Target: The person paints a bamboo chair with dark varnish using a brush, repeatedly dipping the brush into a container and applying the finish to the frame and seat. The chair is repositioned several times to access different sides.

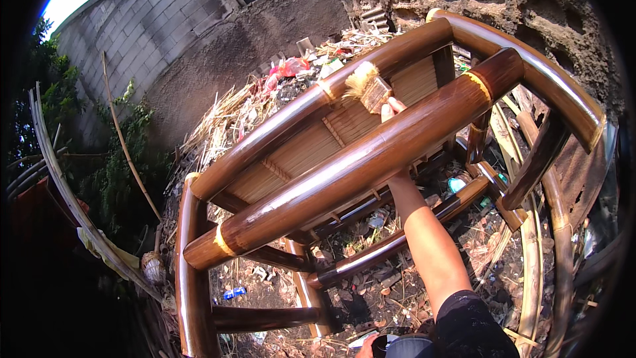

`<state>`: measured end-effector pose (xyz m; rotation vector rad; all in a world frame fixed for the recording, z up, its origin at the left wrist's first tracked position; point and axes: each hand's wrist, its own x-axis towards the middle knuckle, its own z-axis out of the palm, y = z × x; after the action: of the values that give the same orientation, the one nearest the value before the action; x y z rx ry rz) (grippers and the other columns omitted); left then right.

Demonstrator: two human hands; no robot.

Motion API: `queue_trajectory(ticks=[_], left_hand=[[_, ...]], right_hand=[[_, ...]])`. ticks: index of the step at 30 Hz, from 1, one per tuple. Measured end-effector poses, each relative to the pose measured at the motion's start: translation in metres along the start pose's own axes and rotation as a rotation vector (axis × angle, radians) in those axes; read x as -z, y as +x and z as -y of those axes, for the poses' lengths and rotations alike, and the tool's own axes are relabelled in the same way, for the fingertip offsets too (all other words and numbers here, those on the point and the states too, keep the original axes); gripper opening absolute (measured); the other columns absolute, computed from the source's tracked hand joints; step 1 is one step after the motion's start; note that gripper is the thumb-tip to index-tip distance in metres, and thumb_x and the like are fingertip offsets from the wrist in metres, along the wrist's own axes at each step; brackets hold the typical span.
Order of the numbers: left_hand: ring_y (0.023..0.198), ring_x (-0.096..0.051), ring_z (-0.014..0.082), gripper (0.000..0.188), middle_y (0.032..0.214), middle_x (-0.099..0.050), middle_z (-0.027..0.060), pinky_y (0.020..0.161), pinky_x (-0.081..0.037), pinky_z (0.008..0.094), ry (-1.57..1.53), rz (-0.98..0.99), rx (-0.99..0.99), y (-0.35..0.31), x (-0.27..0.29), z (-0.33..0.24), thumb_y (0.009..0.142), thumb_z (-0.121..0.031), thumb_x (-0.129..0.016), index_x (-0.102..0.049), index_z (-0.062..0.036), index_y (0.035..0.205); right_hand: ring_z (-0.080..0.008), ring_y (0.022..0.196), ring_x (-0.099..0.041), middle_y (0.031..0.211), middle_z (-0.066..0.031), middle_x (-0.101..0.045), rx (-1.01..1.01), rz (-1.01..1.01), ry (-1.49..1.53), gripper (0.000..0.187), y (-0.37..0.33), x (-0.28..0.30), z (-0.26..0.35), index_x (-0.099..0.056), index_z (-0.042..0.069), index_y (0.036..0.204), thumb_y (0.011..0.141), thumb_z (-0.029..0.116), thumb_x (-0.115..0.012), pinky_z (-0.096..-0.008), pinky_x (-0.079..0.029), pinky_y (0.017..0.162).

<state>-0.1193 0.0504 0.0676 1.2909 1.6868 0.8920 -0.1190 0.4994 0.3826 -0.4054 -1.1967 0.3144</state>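
A brown, glossy bamboo bench frame (358,152) stands tilted across the view, with pale bindings near its rail ends. My right arm comes from the lower right and passes behind the near rail. Beyond that rail my right hand (392,107) is closed on a wide paintbrush (375,95). The brush's pale bristles point up and left and overlap the far rail (271,139); I cannot tell whether they touch it. Part of my left hand (365,349) shows at the bottom edge, curled beside a dark rounded thing (380,345), mostly cut off.
Woven slats (265,179) fill the frame between the rails. Dry straw and litter (228,116) lie behind it, before a block wall (152,20). Bamboo poles (562,245) stand at the right, and bent strips (63,179) at the left. A blue wrapper (234,292) lies on the ground.
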Motion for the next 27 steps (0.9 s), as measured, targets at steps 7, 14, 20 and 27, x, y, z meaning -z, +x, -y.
queue_trajectory(ticks=[7,14,20,27], left_hand=[[0.145,-0.029,0.0438,0.09,0.152,-0.032,0.028,0.119,-0.027,0.0499,0.028,0.013,-0.019,-0.03,0.015,0.018,0.075,-0.025,-0.083,-0.027,-0.0025,0.142],[0.145,-0.029,0.0433,0.091,0.152,-0.032,0.028,0.119,-0.028,0.0492,0.046,0.029,-0.048,-0.04,0.022,0.022,0.075,-0.026,-0.082,-0.027,-0.0016,0.143],[0.145,-0.029,0.043,0.091,0.152,-0.032,0.028,0.119,-0.028,0.0487,0.014,-0.017,-0.066,-0.043,0.018,0.028,0.075,-0.027,-0.082,-0.027,-0.0009,0.143],[0.145,-0.029,0.0426,0.091,0.152,-0.032,0.028,0.119,-0.028,0.048,-0.002,-0.025,-0.064,-0.048,0.021,0.029,0.076,-0.027,-0.082,-0.028,-0.0001,0.144]], right_hand=[[-0.009,0.101,-0.064,0.118,-0.0059,-0.065,-0.929,0.473,1.166,0.038,-0.057,-0.079,0.093,-0.054,0.0,0.138,0.103,0.011,-0.056,-0.0228,-0.052,0.089],[-0.0256,0.137,-0.047,0.143,-0.0142,-0.053,-0.667,1.093,1.195,0.04,-0.119,-0.133,0.13,-0.053,0.001,0.14,0.106,0.021,-0.044,-0.0349,-0.033,0.118],[-0.017,0.121,-0.059,0.129,-0.0125,-0.062,-0.439,0.805,1.141,0.033,-0.137,-0.149,0.133,-0.054,0.002,0.135,0.106,0.017,-0.047,-0.0281,-0.049,0.102],[-0.0203,0.11,-0.067,0.129,-0.0157,-0.064,-0.052,0.324,0.77,0.03,-0.136,-0.193,0.177,-0.063,0.001,0.127,0.1,0.012,-0.058,-0.0306,-0.053,0.1]])
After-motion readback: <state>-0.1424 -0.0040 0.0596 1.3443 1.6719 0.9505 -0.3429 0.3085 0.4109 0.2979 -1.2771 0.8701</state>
